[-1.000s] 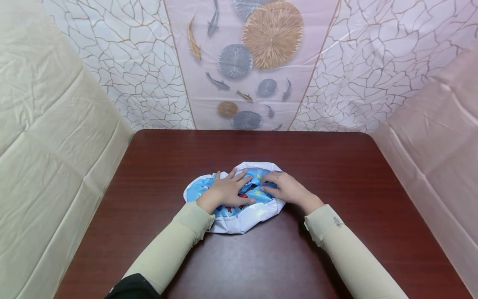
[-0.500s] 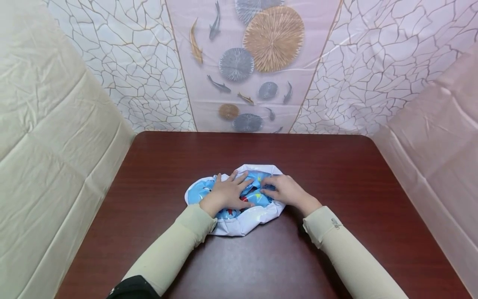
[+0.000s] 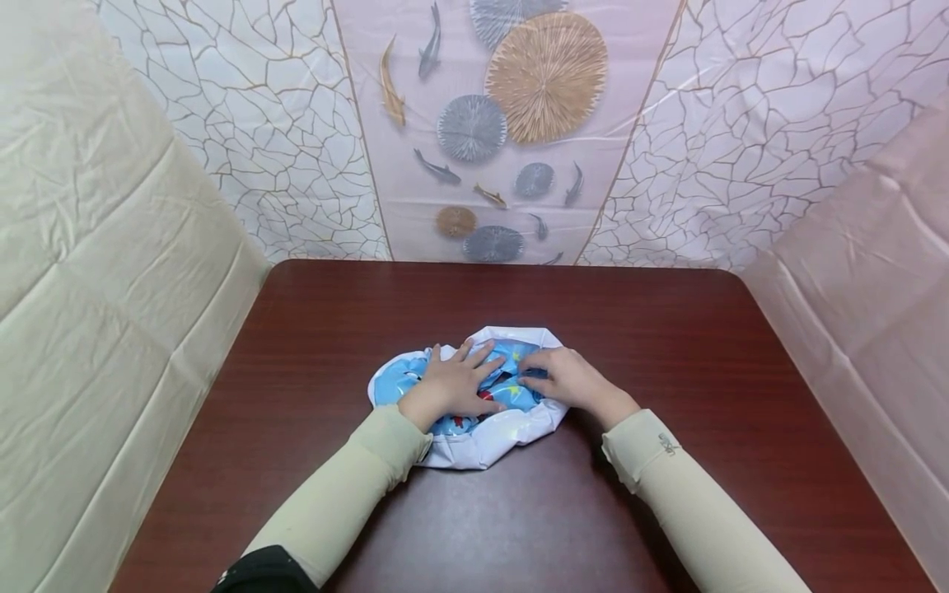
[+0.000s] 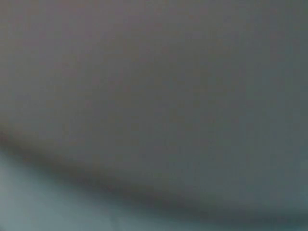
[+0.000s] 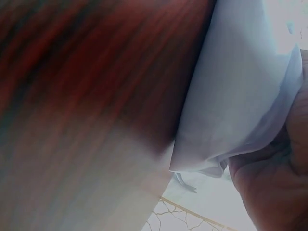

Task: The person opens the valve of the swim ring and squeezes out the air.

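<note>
A limp, wrinkled swim ring (image 3: 511, 428) of white and blue vinyl, printed with yellow stars and red shapes, lies near the middle of the brown table. My left hand (image 3: 452, 385) rests flat across its centre, palm down and fingers spread. At its right side, my right hand (image 3: 567, 379) grips the ring with bent fingers, the thumb lower and a little apart from them. In the right wrist view, white vinyl (image 5: 236, 91) lies against the palm of my right hand (image 5: 274, 192). The left wrist view is a grey blur.
The dark brown table (image 3: 667, 329) reaches back to a wall cloth (image 3: 544, 78) patterned with discs and fish. Pale quilted panels (image 3: 126, 296) flank it on both sides.
The camera view has shifted slightly. Both hands keep the same places on the swim ring, which lies as before.
</note>
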Demonstrator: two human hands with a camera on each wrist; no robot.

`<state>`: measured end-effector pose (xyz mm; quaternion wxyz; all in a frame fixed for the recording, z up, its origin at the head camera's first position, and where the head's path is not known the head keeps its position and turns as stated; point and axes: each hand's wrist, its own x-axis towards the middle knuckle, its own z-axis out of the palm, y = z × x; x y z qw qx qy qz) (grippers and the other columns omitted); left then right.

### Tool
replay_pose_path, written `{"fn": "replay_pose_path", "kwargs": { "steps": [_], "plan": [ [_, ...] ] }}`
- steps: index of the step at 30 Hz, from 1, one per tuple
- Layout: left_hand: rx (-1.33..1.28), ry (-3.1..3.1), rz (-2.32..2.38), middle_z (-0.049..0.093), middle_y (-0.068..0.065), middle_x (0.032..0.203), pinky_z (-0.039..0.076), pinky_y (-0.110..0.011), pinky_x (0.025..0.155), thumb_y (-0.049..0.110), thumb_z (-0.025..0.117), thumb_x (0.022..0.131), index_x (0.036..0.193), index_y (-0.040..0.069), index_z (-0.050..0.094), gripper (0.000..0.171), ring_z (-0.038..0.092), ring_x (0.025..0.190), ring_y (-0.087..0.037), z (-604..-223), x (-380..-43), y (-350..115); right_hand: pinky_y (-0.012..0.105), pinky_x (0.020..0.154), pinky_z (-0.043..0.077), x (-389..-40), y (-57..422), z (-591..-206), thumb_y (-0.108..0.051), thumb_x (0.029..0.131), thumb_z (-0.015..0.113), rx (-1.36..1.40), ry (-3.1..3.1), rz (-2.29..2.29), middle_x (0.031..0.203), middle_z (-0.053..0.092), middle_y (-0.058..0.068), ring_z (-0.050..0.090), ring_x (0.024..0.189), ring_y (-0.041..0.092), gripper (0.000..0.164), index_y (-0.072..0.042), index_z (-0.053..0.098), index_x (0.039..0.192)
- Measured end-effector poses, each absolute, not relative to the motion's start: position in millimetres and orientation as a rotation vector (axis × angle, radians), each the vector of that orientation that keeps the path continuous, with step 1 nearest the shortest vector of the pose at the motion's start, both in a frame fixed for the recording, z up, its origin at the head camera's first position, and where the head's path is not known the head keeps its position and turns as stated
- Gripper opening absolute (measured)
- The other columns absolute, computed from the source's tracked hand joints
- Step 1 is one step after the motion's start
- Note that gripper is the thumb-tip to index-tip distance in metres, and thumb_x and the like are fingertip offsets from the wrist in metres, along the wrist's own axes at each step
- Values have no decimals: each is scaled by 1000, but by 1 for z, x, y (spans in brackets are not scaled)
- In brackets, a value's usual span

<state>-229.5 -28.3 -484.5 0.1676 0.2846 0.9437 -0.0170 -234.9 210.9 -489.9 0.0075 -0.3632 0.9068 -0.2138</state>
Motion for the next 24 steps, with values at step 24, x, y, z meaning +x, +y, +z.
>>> {"fn": "replay_pose_path", "kwargs": {
  "steps": [24],
  "plan": [
    [799, 2665, -57, 0, 7, 169, 11, -71, 114, 82, 39, 89, 162, 38, 11, 89, -1, 155, -26, -479, -228, -27, 41, 95, 51, -237, 212, -490, -19, 90, 78, -1239, 2873, -648, 120, 63, 9, 56, 112, 22, 15, -11, 78, 102]
  ]
}}
